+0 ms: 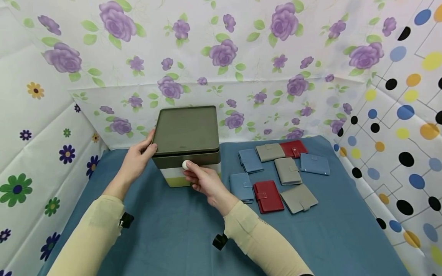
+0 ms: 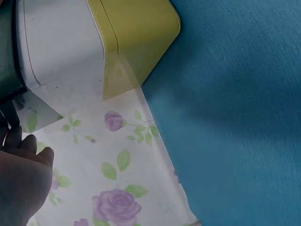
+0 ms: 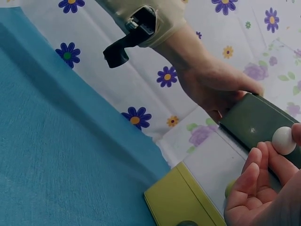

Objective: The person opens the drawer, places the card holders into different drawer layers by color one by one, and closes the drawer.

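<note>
A small drawer chest (image 1: 186,130) with a dark olive top, a white middle and a yellow bottom stands at the back of the table. My right hand (image 1: 208,184) pinches the round white knob (image 3: 283,140) on its olive top drawer between thumb and index finger; the other fingers curl loosely below. My left hand (image 1: 136,159) holds the chest's upper left edge, thumb on the top's rim and fingers along the side. Lower on the front, a green knob (image 3: 229,188) and a dark knob (image 3: 187,223) partly show in the right wrist view.
Several snap-strap wallets lie right of the chest, among them a red wallet (image 1: 268,196), a blue wallet (image 1: 315,163) and a grey wallet (image 1: 299,198). A flowered cloth wall (image 1: 193,96) rises behind the chest. Blue cloth (image 1: 165,230) covers the table.
</note>
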`<state>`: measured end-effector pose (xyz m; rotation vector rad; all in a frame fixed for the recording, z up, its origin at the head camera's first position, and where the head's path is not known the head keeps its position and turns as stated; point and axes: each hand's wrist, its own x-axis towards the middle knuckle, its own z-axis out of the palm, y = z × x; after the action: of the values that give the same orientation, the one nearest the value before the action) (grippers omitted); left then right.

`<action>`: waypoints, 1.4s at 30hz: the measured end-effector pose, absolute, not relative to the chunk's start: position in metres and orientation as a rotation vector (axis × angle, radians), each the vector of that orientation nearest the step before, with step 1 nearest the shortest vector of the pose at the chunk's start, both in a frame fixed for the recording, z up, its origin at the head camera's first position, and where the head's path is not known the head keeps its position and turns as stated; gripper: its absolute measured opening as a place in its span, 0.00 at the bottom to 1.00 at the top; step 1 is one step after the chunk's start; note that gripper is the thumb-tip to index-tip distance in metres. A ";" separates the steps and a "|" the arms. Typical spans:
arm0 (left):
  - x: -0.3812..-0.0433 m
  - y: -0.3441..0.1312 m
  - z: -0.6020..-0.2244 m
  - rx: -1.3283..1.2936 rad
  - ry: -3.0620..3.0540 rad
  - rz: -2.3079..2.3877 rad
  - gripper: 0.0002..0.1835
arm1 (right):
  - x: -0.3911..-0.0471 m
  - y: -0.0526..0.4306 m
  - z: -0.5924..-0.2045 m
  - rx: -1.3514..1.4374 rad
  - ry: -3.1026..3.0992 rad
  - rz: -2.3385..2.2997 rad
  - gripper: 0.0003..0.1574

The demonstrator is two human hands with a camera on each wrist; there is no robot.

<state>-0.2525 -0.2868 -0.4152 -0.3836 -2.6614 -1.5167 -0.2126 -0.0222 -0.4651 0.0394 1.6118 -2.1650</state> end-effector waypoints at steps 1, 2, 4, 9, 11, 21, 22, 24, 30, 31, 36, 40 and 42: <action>-0.252 -0.287 -0.415 -0.382 -2.663 -1.531 0.34 | -0.212 -0.022 -0.465 0.039 1.614 -2.166 0.31; -0.252 -0.287 -0.414 -0.380 -2.667 -1.541 0.34 | -0.211 -0.022 -0.466 0.037 1.617 -2.165 0.31; -0.252 -0.288 -0.413 -0.369 -2.673 -1.557 0.34 | -0.208 -0.021 -0.466 0.028 1.629 -2.165 0.31; -0.253 -0.290 -0.411 -0.353 -2.678 -1.571 0.34 | -0.204 -0.021 -0.467 0.011 1.642 -2.165 0.31; -0.253 -0.290 -0.411 -0.355 -2.675 -1.576 0.34 | -0.204 -0.021 -0.467 0.009 1.642 -2.165 0.31; -0.255 -0.291 -0.410 -0.355 -2.697 -1.597 0.34 | -0.200 -0.018 -0.467 0.013 1.669 -2.143 0.31; -0.256 -0.291 -0.409 -0.354 -2.700 -1.602 0.34 | -0.199 -0.018 -0.467 0.016 1.669 -2.142 0.31; -0.255 -0.291 -0.408 -0.354 -2.705 -1.609 0.34 | -0.198 -0.017 -0.466 0.016 1.673 -2.135 0.31; -0.255 -0.292 -0.408 -0.362 -2.697 -1.634 0.34 | -0.192 -0.013 -0.466 -0.019 1.690 -2.100 0.32; -0.255 -0.293 -0.408 -0.362 -2.697 -1.632 0.34 | -0.192 -0.013 -0.466 -0.025 1.695 -2.092 0.32; -0.255 -0.293 -0.410 -0.368 -2.686 -1.632 0.34 | -0.190 -0.008 -0.466 -0.059 1.693 -2.049 0.30; -0.255 -0.293 -0.410 -0.369 -2.688 -1.635 0.34 | -0.185 -0.005 -0.465 -0.085 1.667 -2.017 0.32; -0.255 -0.293 -0.411 -0.370 -2.691 -1.631 0.34 | -0.183 -0.004 -0.464 -0.091 1.659 -2.004 0.33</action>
<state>-0.2548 -0.2934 -0.4106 -0.3698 -2.6912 -1.6306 -0.1828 -0.0036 -0.4639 -0.0908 1.6589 -2.0040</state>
